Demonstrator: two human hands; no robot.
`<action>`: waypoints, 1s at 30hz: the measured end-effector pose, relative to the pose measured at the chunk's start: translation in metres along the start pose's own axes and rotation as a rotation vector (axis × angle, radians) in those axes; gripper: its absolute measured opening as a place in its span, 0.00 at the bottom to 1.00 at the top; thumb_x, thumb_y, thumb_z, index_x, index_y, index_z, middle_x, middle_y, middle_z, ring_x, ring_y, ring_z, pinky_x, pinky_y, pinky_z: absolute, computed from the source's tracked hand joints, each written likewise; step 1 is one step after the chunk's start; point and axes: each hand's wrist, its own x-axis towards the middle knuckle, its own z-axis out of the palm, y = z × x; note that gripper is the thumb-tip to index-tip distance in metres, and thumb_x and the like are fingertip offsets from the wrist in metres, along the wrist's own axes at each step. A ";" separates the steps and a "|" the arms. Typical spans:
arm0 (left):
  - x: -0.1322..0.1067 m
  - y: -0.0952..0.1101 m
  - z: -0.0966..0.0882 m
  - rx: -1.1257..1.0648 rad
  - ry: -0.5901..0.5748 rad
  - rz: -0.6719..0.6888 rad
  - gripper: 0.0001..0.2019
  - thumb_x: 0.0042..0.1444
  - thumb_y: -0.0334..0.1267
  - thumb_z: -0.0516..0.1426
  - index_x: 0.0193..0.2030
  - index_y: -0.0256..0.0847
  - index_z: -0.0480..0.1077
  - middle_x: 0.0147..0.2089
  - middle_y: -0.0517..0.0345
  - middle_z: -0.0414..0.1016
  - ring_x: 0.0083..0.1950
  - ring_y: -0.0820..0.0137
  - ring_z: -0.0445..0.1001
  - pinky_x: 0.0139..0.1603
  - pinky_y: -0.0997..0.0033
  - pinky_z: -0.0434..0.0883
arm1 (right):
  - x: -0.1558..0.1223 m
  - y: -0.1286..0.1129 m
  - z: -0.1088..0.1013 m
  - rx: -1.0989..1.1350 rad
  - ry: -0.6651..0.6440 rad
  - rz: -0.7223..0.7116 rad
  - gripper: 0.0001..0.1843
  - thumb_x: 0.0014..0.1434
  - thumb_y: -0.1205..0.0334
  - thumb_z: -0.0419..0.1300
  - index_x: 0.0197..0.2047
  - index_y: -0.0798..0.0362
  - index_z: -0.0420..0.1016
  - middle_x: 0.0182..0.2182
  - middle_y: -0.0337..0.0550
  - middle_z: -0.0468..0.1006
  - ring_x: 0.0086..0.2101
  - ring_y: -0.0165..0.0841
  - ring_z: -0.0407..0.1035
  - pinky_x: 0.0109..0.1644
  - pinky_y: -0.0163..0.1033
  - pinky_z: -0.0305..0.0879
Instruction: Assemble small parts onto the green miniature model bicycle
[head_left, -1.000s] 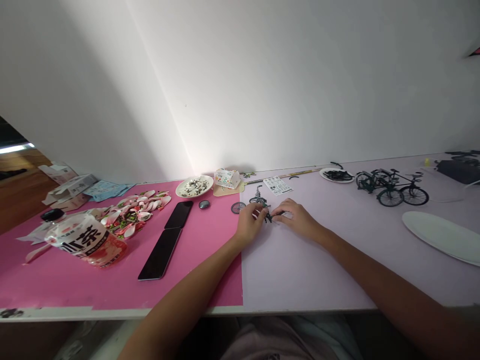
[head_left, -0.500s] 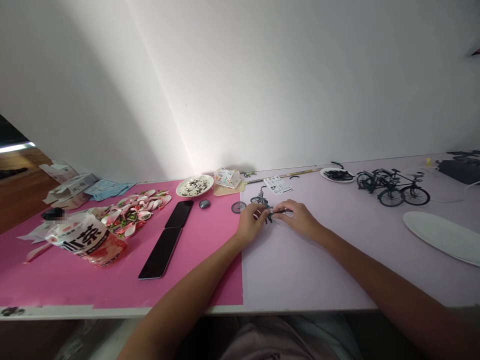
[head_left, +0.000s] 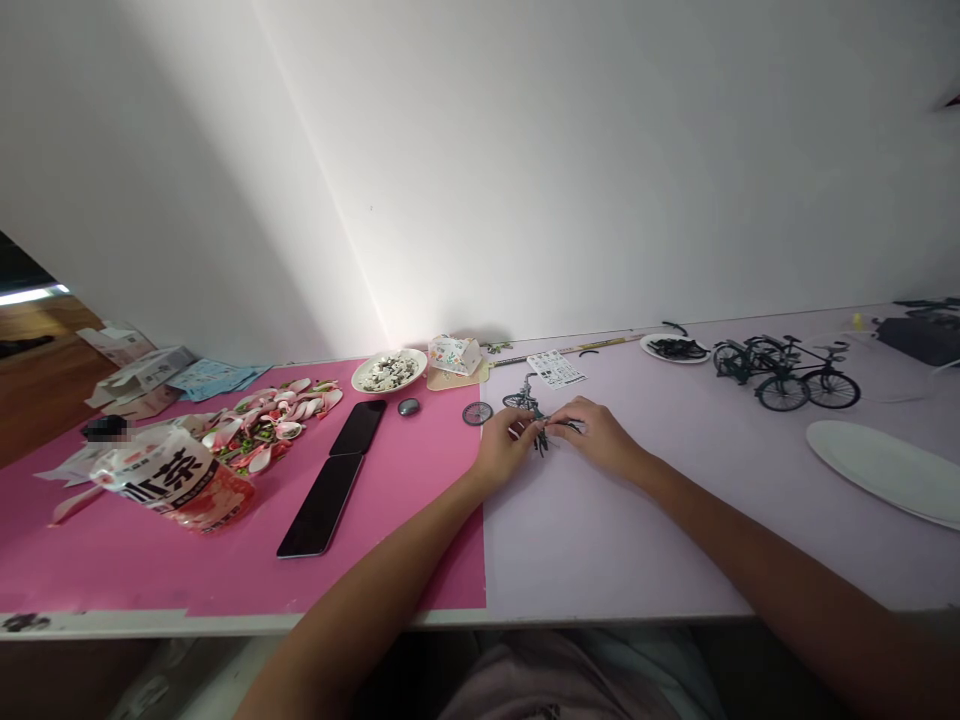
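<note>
A small, partly built green model bicycle (head_left: 529, 411) lies on the pale lilac mat in the middle of the table. My left hand (head_left: 501, 450) pinches its frame from the left. My right hand (head_left: 598, 437) comes in from the right, fingers closed on a thin dark tool or part that touches the model. A loose little wheel (head_left: 476, 413) rests on the pink mat just left of my left hand. A small sticker sheet (head_left: 555, 369) lies just behind the model.
Two finished model bicycles (head_left: 784, 372) stand at the right, near a plate of dark parts (head_left: 673, 349) and a white plate (head_left: 885, 468). On the pink mat lie two phones (head_left: 337, 477), a bowl (head_left: 388, 372), a pile of pink wrappers (head_left: 270, 418) and a bottle (head_left: 169, 481).
Both hands stay on the model; they and the model have shifted slightly, with the fingertips now closer together. Nothing else on the table has moved.
</note>
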 end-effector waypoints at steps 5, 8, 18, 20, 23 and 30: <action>-0.001 0.001 0.001 -0.052 -0.035 -0.037 0.13 0.61 0.45 0.61 0.43 0.37 0.77 0.39 0.52 0.80 0.35 0.70 0.74 0.36 0.71 0.70 | -0.001 -0.001 0.002 0.022 0.036 0.043 0.09 0.60 0.51 0.65 0.37 0.46 0.84 0.38 0.44 0.82 0.41 0.41 0.75 0.50 0.49 0.70; -0.001 0.002 0.001 -0.088 -0.025 -0.055 0.14 0.61 0.47 0.62 0.44 0.36 0.77 0.38 0.52 0.80 0.34 0.70 0.74 0.36 0.71 0.70 | -0.002 -0.002 0.002 0.052 0.061 0.054 0.08 0.59 0.53 0.65 0.38 0.46 0.84 0.39 0.43 0.82 0.42 0.41 0.76 0.51 0.48 0.71; 0.001 0.003 0.000 -0.181 0.021 -0.096 0.17 0.60 0.49 0.62 0.44 0.35 0.76 0.35 0.53 0.79 0.30 0.72 0.73 0.33 0.72 0.70 | -0.005 -0.008 0.005 0.121 0.064 0.097 0.08 0.57 0.57 0.65 0.40 0.46 0.84 0.42 0.43 0.84 0.45 0.39 0.76 0.53 0.47 0.70; 0.001 0.004 0.000 -0.186 0.024 -0.103 0.17 0.60 0.49 0.62 0.44 0.35 0.76 0.35 0.53 0.79 0.29 0.72 0.73 0.33 0.72 0.70 | -0.004 -0.007 0.006 0.115 0.065 0.087 0.09 0.58 0.57 0.65 0.41 0.46 0.84 0.42 0.43 0.84 0.46 0.39 0.76 0.54 0.46 0.70; 0.001 0.004 0.000 -0.195 0.020 -0.104 0.18 0.59 0.51 0.63 0.43 0.35 0.75 0.34 0.54 0.78 0.29 0.72 0.73 0.33 0.72 0.70 | -0.003 -0.005 0.007 0.122 0.071 0.086 0.09 0.58 0.54 0.66 0.40 0.47 0.84 0.42 0.43 0.84 0.45 0.39 0.76 0.53 0.46 0.70; 0.001 0.003 0.001 -0.223 0.003 -0.105 0.20 0.59 0.52 0.63 0.44 0.35 0.74 0.30 0.57 0.76 0.28 0.72 0.74 0.32 0.72 0.70 | -0.002 -0.003 0.007 0.133 0.069 0.095 0.11 0.58 0.50 0.66 0.38 0.47 0.83 0.41 0.44 0.84 0.44 0.41 0.76 0.51 0.48 0.70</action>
